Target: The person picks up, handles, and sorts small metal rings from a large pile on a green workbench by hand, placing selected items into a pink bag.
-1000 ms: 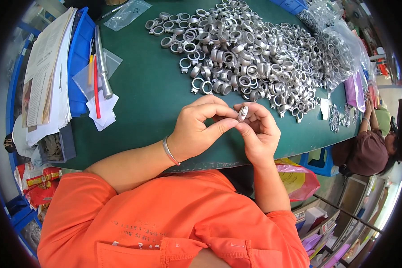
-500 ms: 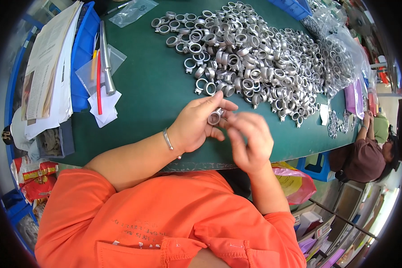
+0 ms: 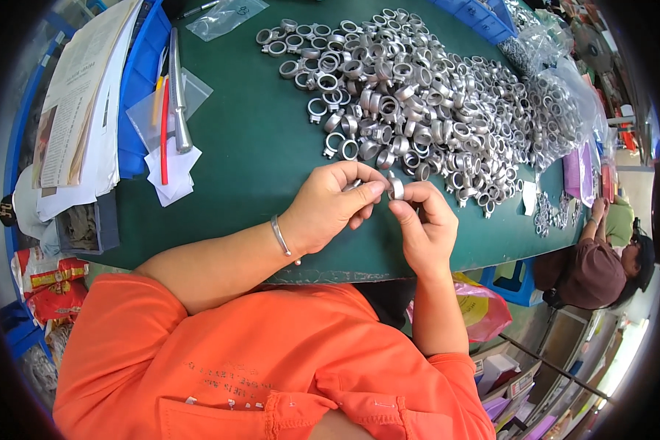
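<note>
Both my hands meet over the near part of the green table [image 3: 220, 147], just in front of a big heap of grey metal rings [image 3: 418, 95]. Between the thumb and forefinger of my right hand [image 3: 427, 224] a single metal ring [image 3: 397, 188] stands on edge, its band side showing. My left hand [image 3: 330, 205] is closed, thumb pressed to forefinger, the fingertips right beside that ring. A sliver of grey metal [image 3: 355, 183] shows among the left fingers; most of it is hidden.
At the left lie a tapered metal rod [image 3: 177, 103], a red pen-like stick [image 3: 165, 132], paper slips and a blue bin [image 3: 136, 95] with papers. A clear plastic bag [image 3: 554, 110] of rings is at the right. Beyond it sits another person [image 3: 590, 268].
My right hand has come from a blur of motion to a steady pinch on a ring. My left fingers have closed, and the ring that showed openly in them is now largely covered.
</note>
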Available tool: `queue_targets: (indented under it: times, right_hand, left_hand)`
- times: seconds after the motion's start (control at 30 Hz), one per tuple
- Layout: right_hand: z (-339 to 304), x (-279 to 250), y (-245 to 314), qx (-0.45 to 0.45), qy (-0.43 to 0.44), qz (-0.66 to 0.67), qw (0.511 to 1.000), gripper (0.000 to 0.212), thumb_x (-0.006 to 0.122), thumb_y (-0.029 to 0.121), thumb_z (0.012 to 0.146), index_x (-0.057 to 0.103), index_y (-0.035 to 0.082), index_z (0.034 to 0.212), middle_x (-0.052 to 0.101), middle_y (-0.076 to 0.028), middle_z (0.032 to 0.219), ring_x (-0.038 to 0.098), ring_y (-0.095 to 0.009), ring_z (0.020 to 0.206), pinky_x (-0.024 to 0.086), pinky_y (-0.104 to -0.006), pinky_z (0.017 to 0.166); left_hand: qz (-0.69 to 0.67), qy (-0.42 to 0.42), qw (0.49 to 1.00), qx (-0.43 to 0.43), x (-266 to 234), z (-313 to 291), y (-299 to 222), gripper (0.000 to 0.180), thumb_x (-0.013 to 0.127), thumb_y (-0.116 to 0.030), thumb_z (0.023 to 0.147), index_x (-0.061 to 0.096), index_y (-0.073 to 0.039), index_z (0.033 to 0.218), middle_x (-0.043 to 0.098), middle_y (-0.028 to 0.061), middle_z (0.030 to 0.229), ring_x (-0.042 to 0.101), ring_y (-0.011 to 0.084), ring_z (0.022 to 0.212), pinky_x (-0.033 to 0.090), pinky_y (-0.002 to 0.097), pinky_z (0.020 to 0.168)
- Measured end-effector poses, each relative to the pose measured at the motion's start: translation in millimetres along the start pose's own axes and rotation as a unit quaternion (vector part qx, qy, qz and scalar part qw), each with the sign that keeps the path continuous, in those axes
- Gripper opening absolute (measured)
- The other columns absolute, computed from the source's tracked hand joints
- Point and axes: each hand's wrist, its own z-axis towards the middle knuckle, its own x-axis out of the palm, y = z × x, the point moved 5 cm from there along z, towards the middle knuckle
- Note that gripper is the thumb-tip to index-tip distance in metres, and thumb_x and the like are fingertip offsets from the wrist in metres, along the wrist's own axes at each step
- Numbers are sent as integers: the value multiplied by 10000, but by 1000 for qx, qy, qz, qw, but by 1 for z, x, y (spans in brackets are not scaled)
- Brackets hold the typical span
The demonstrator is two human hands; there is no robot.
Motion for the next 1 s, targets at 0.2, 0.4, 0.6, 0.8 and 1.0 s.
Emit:
queue_targets:
  times: [0.2, 0.4, 0.6, 0.8, 1.0]
  right_hand:
    - [-4, 1, 21, -223, 16, -192, 956, 76, 621, -5, 785, 578, 21, 842, 570, -59, 775, 522, -112, 754, 421, -225, 618]
    - [-7, 1, -9, 126, 4, 260, 957, 160, 507, 60, 892, 531, -30, 1021, 597, -79, 868, 577, -131, 750, 465, -233, 635]
    - [-8, 2, -3, 78, 5, 319, 945, 187, 550, 24, 851, 537, -28, 1030, 589, -118, 921, 574, -148, 765, 484, -260, 672]
    - [-3, 6, 32, -220, 27, -62, 973, 176, 619, -102, 658, 611, -7, 806, 581, -145, 974, 580, -253, 847, 471, -316, 755]
    - [31, -3, 4, -159, -134, -348, 914, 125, 687, 105, 703, 624, 59, 801, 562, -66, 790, 510, -247, 747, 371, -352, 701]
  left_hand:
    - [83, 5, 996, 21, 5, -4, -6, 88, 603, -79, 832, 598, -9, 884, 548, 12, 692, 470, 63, 553, 369, 182, 476]
    - [215, 22, 955, 202, 9, -7, -15, 73, 640, -26, 781, 620, -4, 848, 561, 8, 803, 504, 66, 664, 408, 192, 589]
    - [216, 48, 955, 196, 12, -8, -14, 114, 610, -46, 814, 603, -17, 924, 574, 28, 840, 536, 86, 729, 433, 200, 590]
    - [-146, 42, 984, -96, 6, -2, 8, 246, 472, -281, 918, 538, -46, 946, 566, 42, 810, 567, 112, 685, 443, 218, 490]
    - [-102, 40, 987, -118, 2, 0, 12, 137, 515, -194, 897, 537, -60, 916, 527, 23, 778, 485, 80, 626, 338, 179, 429]
